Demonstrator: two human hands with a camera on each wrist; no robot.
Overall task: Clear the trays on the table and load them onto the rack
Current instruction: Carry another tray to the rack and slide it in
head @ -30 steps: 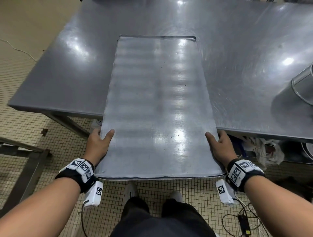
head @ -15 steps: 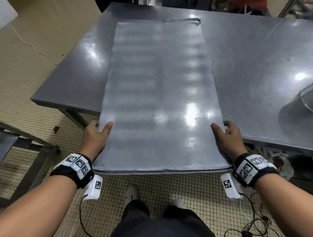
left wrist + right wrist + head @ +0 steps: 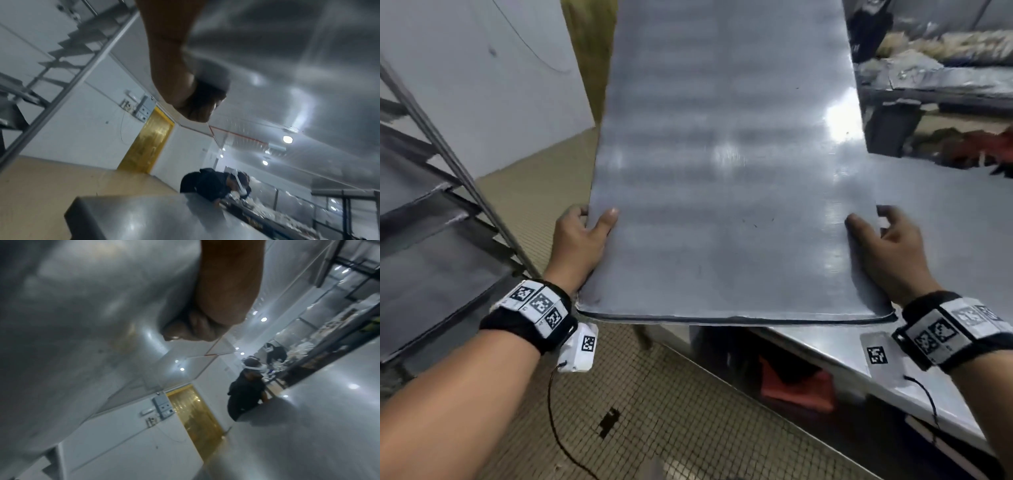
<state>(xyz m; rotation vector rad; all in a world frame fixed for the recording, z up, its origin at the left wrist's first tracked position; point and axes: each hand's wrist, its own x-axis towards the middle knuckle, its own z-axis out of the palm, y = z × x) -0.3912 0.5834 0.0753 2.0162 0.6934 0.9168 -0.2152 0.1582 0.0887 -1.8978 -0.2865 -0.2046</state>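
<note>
Tray [image 3: 722, 171]: bare sheet metal, brushed dull grey, faint banding, bright glare patch toward 2 o'clock, few dark specks. Surface [image 3: 928, 212]: same sort of steel, smoother, glossier. Rack [image 3: 431, 205] at 9 o'clock: grey metal rails, matt. Floor [image 3: 654, 411]: small beige tiles, matt, gridded. Wristbands: black cloth, white printed marker tags.

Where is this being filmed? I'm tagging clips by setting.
Probably a commercial bakery or food-production kitchen: a large metal tray held by both hands, a steel table, a tiered tray rack, and a yellow strip-curtain doorway.
</note>
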